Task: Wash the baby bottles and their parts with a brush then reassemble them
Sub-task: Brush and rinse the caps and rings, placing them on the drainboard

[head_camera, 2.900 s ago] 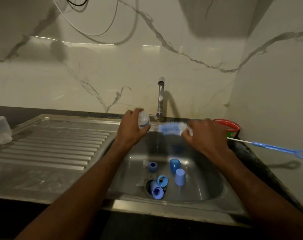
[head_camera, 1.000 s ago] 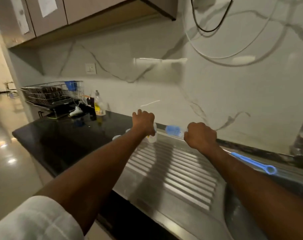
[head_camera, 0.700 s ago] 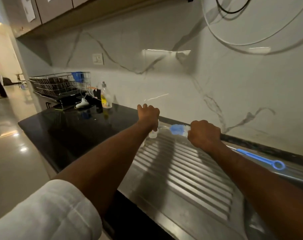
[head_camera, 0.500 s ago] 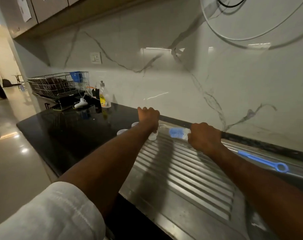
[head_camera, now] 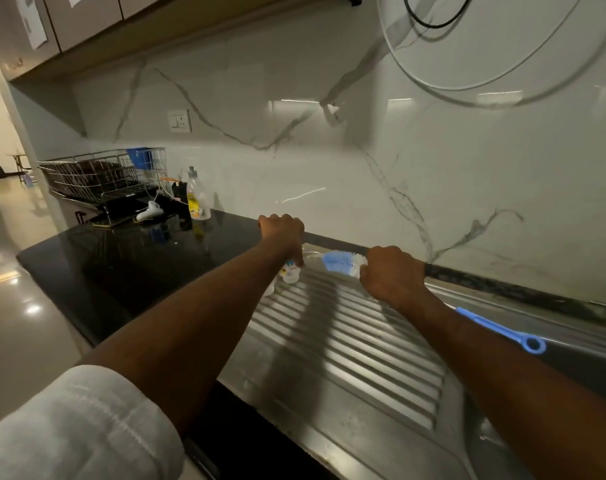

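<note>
A small clear baby bottle (head_camera: 290,274) stands on the far left end of the ribbed steel drainboard (head_camera: 346,344). My left hand (head_camera: 282,233) reaches over it, and its fingertips hold the bottle's top from above. Part of another clear bottle (head_camera: 270,289) shows just beside my left forearm. My right hand (head_camera: 391,276) grips the bottle brush near its head. The blue-and-white bristles (head_camera: 341,262) point toward the bottle, a short way from it. The brush's blue handle (head_camera: 502,331) sticks out behind my right forearm.
Left of the drainboard lies a black countertop (head_camera: 121,268) with a dish soap bottle (head_camera: 197,197) and a wire dish rack (head_camera: 100,174) at the back. The marble wall (head_camera: 329,168) runs close behind my hands. The sink bowl's edge (head_camera: 502,441) shows at the lower right.
My view swung from the sink to the drainboard. My left hand carried the clear bottle there and lowered it onto the steel. My right hand with the brush followed alongside.
</note>
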`<move>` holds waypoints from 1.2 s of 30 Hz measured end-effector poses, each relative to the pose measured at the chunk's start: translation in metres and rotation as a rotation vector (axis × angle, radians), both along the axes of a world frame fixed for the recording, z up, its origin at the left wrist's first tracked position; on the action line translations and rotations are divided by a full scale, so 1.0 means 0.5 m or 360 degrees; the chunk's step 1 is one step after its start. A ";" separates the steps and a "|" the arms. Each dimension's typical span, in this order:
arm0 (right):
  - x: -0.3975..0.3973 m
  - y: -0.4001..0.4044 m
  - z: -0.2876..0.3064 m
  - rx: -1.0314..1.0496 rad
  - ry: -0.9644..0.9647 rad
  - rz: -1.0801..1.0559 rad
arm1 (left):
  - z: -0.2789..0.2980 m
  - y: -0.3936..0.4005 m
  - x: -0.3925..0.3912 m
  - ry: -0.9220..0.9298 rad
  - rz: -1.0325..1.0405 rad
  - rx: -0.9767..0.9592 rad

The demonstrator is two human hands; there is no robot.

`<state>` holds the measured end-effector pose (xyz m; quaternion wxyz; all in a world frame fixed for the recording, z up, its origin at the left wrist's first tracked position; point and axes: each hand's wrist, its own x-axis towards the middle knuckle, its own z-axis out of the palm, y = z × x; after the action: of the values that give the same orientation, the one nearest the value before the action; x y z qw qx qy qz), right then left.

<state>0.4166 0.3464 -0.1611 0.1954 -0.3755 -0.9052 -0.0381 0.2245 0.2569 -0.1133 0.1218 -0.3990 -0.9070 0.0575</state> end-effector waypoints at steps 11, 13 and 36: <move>0.277 -0.006 0.005 -0.0169 0.0066 -0.0175 | 0.010 -0.021 0.174 -0.0033 -0.0252 0.0177; 0.342 -0.011 0.011 -0.0146 0.0059 -0.0226 | 0.011 -0.017 0.218 -0.0091 -0.0370 0.0246; 0.812 0.054 -0.168 -0.0448 -0.0184 -0.0821 | -0.338 0.197 0.780 -0.0627 -0.1022 -0.0133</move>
<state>0.8226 0.3734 -0.2452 0.0735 -0.6136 -0.7860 0.0182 0.6147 0.3555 -0.2823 -0.0594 -0.6709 -0.7388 -0.0245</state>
